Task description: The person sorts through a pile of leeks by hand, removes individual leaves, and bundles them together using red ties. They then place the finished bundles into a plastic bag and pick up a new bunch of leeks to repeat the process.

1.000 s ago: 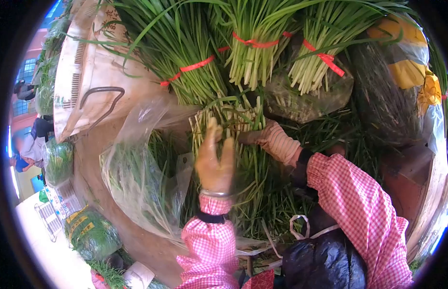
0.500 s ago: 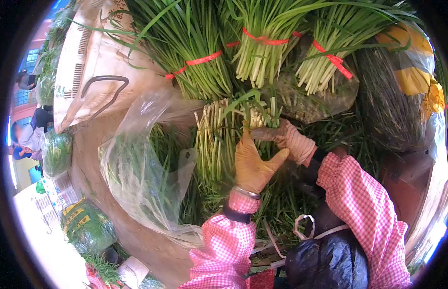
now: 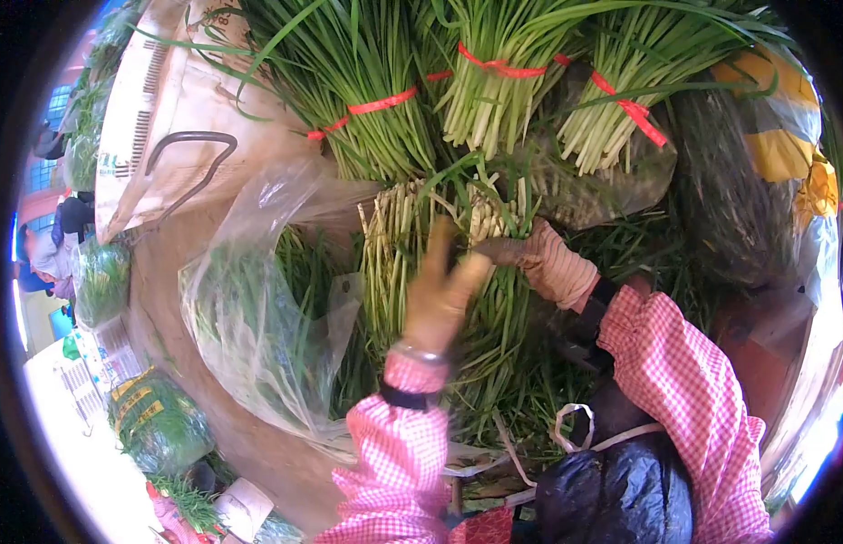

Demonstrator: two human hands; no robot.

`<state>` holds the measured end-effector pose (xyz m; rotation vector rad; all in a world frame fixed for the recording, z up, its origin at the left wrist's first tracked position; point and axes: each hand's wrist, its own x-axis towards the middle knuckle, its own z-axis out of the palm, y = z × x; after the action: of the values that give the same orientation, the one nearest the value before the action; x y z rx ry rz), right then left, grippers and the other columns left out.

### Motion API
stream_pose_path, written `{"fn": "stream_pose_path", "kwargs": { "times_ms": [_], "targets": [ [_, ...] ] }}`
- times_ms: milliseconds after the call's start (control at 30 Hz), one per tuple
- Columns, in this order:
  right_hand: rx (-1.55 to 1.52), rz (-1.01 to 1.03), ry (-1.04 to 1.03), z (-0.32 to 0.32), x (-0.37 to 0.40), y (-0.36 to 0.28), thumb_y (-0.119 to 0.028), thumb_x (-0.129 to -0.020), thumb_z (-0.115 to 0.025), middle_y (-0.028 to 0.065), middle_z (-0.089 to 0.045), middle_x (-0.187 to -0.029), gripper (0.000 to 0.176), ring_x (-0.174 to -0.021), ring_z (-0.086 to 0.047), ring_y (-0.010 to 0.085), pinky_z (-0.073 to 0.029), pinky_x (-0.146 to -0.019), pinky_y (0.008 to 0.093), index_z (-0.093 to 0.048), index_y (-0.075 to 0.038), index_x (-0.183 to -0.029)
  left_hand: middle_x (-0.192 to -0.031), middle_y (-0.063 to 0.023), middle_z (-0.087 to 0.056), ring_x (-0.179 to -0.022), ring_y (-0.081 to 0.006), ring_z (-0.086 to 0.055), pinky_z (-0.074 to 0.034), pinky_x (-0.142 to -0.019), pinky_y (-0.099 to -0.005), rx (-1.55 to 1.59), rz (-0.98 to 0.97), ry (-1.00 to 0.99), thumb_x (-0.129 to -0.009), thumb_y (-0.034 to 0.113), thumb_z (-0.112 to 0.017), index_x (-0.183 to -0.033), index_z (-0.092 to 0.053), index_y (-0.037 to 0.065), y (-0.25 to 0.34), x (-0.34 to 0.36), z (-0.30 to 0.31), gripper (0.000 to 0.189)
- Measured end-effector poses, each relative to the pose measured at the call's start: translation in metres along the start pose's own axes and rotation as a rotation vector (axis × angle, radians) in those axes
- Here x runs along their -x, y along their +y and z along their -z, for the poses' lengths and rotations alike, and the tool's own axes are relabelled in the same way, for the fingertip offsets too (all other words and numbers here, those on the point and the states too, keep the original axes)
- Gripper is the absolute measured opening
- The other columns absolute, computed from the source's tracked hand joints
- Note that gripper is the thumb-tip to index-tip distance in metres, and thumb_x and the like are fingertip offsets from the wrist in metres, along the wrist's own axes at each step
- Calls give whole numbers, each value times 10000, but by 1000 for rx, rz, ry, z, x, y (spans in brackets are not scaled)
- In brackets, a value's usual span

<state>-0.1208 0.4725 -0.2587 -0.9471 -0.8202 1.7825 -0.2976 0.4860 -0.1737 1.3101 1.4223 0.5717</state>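
My left hand (image 3: 440, 295), in a yellowish glove, is blurred over the loose green stalks (image 3: 390, 249); its thumb and a finger are spread apart. To its right, my right hand (image 3: 544, 258), in a striped glove with dark fingertips, is closed against the pale ends of another portion of stalks (image 3: 499, 222). How much it grips is hidden. Above both hands lie bunches tied with red bands: one at the left (image 3: 372, 118), one in the middle (image 3: 499, 91) and one at the right (image 3: 607, 118).
A clear plastic bag (image 3: 258, 317) with greens lies at the left, below a white sack (image 3: 204, 118) with a bent metal hook (image 3: 199, 138). A black bag (image 3: 616, 490) is at the bottom right. Other people (image 3: 59, 245) are at the far left edge.
My left hand has moved left and slightly down, away from my right hand, and its fingers have spread. My right hand has stayed nearly in place.
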Motion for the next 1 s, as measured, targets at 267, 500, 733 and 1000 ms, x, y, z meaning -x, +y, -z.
{"fn": "stream_pose_path", "kwargs": {
  "times_ms": [267,500,733,1000],
  "targets": [
    [647,-111,-124,-24,9,-64,-110,-860,-445,28,-605,-1183,407,-1143,-522,184,-303,-989,337,-526,-128,-1259,-1244,-160,-477,-1166,-250,-458,-334,-1007,-321,79,-83,-276,-686,303,-750,-1300,-315,-15,-23,9,-40,818],
    [72,101,-49,-13,5,-19,-61,-918,-448,140,-598,-1145,293,-1085,-557,230,-383,-996,389,-451,-30,-1209,-1271,-187,-477,-1087,-266,-541,-443,-917,-343,-330,59,-295,-800,306,-659,-1257,-437,-45,20,12,39,617],
    [279,100,173,-41,11,-65,-173,-771,-717,101,-618,-1067,446,-927,-600,218,-482,-801,353,-538,-28,-1153,-1110,-127,-605,-991,-191,-578,-450,-888,-295,507,100,-350,-904,247,-497,-1160,-564,35,-24,-44,-5,339],
    [83,-82,209,-53,39,-142,43,-649,-714,39,-645,-909,418,-781,-618,124,-492,-711,251,-589,-35,-1040,-1207,-184,-552,-1138,-306,-502,-368,-989,-356,-73,65,-740,-809,503,-591,-1225,-535,63,-88,-63,-22,608]
  ]
}}
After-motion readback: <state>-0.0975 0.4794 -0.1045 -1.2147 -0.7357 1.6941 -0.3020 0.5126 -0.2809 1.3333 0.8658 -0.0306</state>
